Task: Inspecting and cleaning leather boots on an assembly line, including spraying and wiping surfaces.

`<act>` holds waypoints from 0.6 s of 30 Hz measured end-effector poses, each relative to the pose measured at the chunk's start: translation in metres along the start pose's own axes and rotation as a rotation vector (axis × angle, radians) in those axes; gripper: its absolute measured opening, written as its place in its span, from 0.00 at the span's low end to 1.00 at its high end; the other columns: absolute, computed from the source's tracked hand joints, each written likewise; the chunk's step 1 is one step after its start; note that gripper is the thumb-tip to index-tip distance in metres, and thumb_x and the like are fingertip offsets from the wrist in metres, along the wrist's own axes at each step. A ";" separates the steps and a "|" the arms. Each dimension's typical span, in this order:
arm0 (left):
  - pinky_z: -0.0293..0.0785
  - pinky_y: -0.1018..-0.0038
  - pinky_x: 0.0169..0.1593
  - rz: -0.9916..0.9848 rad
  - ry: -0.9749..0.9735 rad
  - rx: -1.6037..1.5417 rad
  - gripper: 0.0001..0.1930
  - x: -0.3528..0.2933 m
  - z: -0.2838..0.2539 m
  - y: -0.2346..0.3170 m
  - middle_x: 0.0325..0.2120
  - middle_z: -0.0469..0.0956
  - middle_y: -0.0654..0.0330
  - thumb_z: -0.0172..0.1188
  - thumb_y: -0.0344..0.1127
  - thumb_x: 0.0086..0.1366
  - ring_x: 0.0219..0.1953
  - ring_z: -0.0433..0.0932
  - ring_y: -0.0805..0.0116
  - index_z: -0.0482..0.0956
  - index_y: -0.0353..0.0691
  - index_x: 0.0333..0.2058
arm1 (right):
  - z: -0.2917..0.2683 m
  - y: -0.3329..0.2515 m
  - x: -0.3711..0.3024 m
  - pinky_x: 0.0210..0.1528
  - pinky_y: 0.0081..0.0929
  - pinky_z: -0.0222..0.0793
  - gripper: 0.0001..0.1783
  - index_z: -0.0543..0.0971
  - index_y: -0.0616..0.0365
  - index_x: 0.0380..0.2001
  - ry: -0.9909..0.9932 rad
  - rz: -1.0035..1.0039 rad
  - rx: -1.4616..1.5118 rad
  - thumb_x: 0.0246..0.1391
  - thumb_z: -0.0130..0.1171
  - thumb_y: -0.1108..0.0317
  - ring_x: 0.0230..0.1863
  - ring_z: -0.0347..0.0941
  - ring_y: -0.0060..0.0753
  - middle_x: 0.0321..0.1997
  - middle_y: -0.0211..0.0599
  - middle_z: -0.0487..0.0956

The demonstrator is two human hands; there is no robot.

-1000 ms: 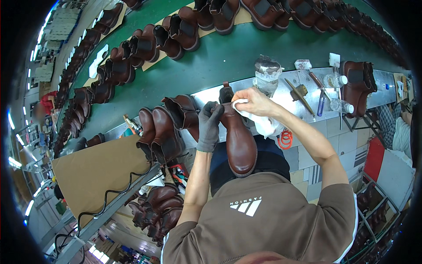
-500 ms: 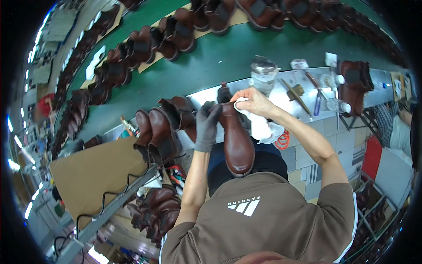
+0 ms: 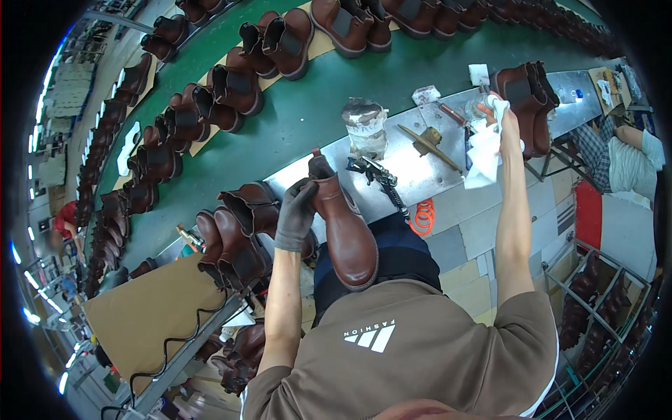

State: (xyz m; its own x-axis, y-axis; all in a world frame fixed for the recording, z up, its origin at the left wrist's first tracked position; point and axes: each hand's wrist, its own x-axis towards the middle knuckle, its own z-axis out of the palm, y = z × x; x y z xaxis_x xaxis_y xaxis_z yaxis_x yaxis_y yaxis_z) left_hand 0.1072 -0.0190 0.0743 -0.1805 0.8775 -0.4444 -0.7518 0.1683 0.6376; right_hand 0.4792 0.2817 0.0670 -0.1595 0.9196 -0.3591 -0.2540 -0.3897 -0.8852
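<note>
My left hand (image 3: 295,217), in a dark grey glove, grips a brown leather ankle boot (image 3: 348,245) by its upper near the ankle. The boot's toe points toward my body, and its pull tab sticks up at the far end. Out to the right, my bare right hand (image 3: 509,126) has a white cloth (image 3: 483,157) in its grasp, hanging down over the bench edge. That hand is at the small clear bottles beside a standing pair of brown boots (image 3: 526,105); whether its fingers touch a bottle cannot be made out.
A spray gun (image 3: 381,178) with an orange coiled hose (image 3: 423,217) lies on the metal bench (image 3: 294,171). Near it are a wrapped jar (image 3: 365,129) and a brush-like tool (image 3: 430,143). More boots stand at left, by cardboard (image 3: 150,315), and along the green conveyor (image 3: 308,105).
My right hand has left the boot and swung right with the cloth, uncovering the spray gun. My left hand still holds the boot, now slightly further left in the picture.
</note>
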 end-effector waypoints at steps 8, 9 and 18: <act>0.70 0.80 0.45 0.030 0.039 -0.073 0.11 -0.004 0.021 -0.005 0.37 0.76 0.60 0.51 0.27 0.62 0.39 0.74 0.74 0.73 0.30 0.43 | 0.020 0.076 -0.084 0.52 0.34 0.62 0.29 0.63 0.61 0.55 0.011 -0.850 -1.148 0.44 0.41 0.83 0.47 0.71 0.44 0.52 0.49 0.68; 0.70 0.80 0.45 0.041 0.070 -0.068 0.12 -0.005 0.021 -0.006 0.36 0.76 0.61 0.52 0.28 0.62 0.39 0.74 0.75 0.73 0.30 0.44 | 0.020 0.077 -0.082 0.52 0.34 0.62 0.29 0.63 0.61 0.55 0.000 -0.847 -1.146 0.44 0.41 0.83 0.47 0.71 0.44 0.52 0.49 0.68; 0.69 0.77 0.47 0.068 0.036 -0.114 0.14 -0.009 0.025 -0.010 0.39 0.76 0.59 0.53 0.30 0.61 0.41 0.75 0.72 0.73 0.31 0.45 | -0.008 -0.011 0.021 0.21 0.16 0.62 0.19 0.72 0.61 0.47 0.163 0.011 -0.523 0.59 0.45 0.59 0.22 0.67 0.14 0.29 0.37 0.79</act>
State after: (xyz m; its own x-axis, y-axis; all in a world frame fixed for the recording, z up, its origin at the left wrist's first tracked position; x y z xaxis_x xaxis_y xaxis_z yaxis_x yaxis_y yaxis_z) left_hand 0.1321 -0.0176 0.0872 -0.2544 0.8682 -0.4260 -0.8038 0.0551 0.5923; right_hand 0.4863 0.3060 0.0667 0.0012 0.9276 -0.3736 0.2617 -0.3609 -0.8951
